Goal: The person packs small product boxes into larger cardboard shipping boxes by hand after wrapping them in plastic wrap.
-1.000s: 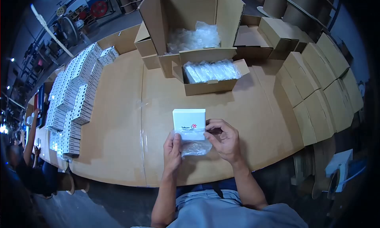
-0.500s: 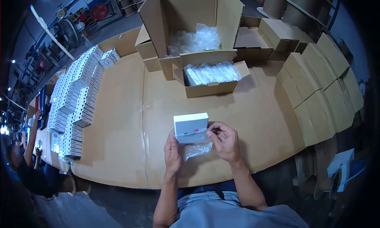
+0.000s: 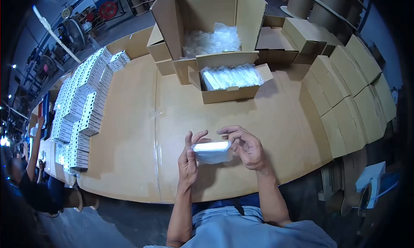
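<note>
A small white box point(image 3: 211, 146) sits inside a clear bubble-wrap bag point(image 3: 212, 156), held above the cardboard-covered table. My left hand point(image 3: 189, 162) grips its left end, thumb on the near side and fingers raised behind. At the right end, my right hand point(image 3: 248, 149) has its thumb and bent fingers on the edge of the bag, with the index finger reaching over the top. Beyond both hands stands an open carton point(image 3: 230, 95) filled with a row of bubble-wrapped white boxes.
A tall open carton point(image 3: 248, 21) holding loose bubble bags point(image 3: 213, 41) stands at the back. Stacked white boxes point(image 3: 82, 106) line the left side. Closed brown cartons point(image 3: 340, 93) are piled on the right. Another person's arm point(image 3: 35, 144) shows at far left.
The white box has gone down into the bubble bag and tilted, so its printed face no longer shows plainly. My right fingers have moved up and spread over the bag's top.
</note>
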Tool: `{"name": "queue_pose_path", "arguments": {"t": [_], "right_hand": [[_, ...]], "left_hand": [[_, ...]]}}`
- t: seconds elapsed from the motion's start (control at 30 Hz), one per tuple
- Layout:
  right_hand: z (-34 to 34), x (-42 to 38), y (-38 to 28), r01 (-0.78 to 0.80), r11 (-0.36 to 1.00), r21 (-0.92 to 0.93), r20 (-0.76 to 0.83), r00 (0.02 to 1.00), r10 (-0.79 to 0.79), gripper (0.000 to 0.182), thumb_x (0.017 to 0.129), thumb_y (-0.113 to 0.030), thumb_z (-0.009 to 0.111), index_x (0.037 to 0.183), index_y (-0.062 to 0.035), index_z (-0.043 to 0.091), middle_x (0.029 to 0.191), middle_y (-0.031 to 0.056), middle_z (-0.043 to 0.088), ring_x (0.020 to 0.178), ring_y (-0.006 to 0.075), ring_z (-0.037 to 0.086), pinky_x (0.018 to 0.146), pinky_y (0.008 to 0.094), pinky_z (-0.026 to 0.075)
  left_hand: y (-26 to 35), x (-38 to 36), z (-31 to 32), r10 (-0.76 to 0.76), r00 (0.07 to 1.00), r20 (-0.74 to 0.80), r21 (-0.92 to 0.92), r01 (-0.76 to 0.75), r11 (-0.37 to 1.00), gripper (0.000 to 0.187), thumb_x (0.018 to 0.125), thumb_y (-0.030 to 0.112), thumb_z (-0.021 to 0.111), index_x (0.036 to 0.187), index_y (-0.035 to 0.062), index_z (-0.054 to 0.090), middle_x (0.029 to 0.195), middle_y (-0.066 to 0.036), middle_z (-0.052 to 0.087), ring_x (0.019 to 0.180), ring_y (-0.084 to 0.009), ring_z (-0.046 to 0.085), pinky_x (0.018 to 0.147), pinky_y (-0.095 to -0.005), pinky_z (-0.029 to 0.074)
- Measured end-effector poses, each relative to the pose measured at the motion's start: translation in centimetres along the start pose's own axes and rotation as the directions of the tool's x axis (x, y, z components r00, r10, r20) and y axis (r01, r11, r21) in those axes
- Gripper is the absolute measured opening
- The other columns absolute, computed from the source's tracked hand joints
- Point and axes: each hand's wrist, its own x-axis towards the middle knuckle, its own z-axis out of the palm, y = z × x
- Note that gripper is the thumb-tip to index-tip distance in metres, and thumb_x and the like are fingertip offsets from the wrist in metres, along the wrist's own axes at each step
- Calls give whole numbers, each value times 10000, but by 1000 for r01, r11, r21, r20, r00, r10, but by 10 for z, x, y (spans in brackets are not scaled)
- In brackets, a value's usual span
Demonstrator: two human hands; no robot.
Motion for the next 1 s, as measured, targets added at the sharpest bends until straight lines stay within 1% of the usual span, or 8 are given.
{"name": "queue_pose_path", "arguments": {"t": [0.07, 0.27, 0.47, 0.57, 0.7, 0.73, 0.83, 1.0], "right_hand": [[2, -4, 7, -22, 986, 167, -6, 1000, 23, 70, 921, 0, 628, 968, -8, 576, 1281, 168, 605, 1242, 271, 556, 1070, 391, 406], [-9, -2, -8, -60, 990, -128, 30, 997, 64, 70, 916, -19, 633, 960, -9, 579, 1287, 163, 595, 1245, 278, 559, 1071, 390, 410], [-9, -5, -6, -74, 993, -89, 80, 993, 81, 71, 946, -22, 603, 1008, -15, 569, 1274, 167, 607, 1218, 264, 577, 1063, 380, 422], [-3, -10, -2, -178, 946, 272, 72, 984, 164, 90, 994, -38, 563, 1079, -16, 541, 1297, 176, 602, 1215, 231, 571, 1059, 368, 427], [15, -10, 4, -167, 886, 432, -9, 982, 189, 336, 939, -76, 709, 1204, -1, 516, 1315, 172, 590, 1198, 207, 565, 1050, 356, 451], [18, -11, 6, -164, 965, 204, -53, 983, 178, 458, 892, -85, 773, 1268, 2, 527, 1274, 154, 608, 1167, 200, 583, 1035, 354, 471], [25, -15, 12, -253, 962, 104, -9, 967, 255, 438, 899, -39, 750, 1286, -4, 549, 1220, 112, 629, 1127, 176, 603, 1000, 330, 490], [31, -24, 31, -143, 960, 239, -119, 977, 175, 386, 898, 49, 709, 1253, -17, 570, 1118, 49, 642, 1034, 114, 612, 916, 275, 511]], "left_hand": [[0, -3, 0, -9, 1000, -13, 22, 10, 1000, 585, 1102, 451, 308, 1624, 210, 206, 1396, -198, 568, 1167, -289, 618, 1047, -416, 463], [6, -1, 2, -21, 1000, -6, 79, 21, 997, 593, 1102, 445, 322, 1618, 168, 231, 1390, -208, 558, 1185, -284, 597, 1045, -415, 460], [5, -6, 3, -96, 991, -94, -7, 96, 995, 605, 1107, 412, 343, 1581, 41, 281, 1345, -205, 576, 1186, -261, 580, 1045, -405, 450], [2, -8, 4, -68, 994, -89, 1, 68, 998, 596, 1110, 404, 336, 1570, 28, 293, 1342, -192, 579, 1187, -249, 577, 1043, -398, 453], [6, -5, 14, -104, 975, -196, -83, 90, 992, 602, 1106, 400, 361, 1566, 17, 290, 1311, -169, 592, 1185, -229, 576, 1044, -382, 451], [6, -7, 14, -109, 969, -222, -107, 87, 990, 601, 1106, 391, 373, 1567, 16, 285, 1307, -165, 592, 1185, -226, 575, 1043, -375, 452], [8, -5, 15, -114, 960, -255, -128, 83, 988, 581, 1096, 320, 442, 1567, 14, 296, 1289, -155, 599, 1179, -218, 575, 1017, -344, 464], [16, -3, 7, -181, 975, -129, -7, 181, 983, 579, 1011, 137, 613, 1526, 41, 367, 1333, -112, 557, 1165, -193, 573, 975, -317, 497]]}}
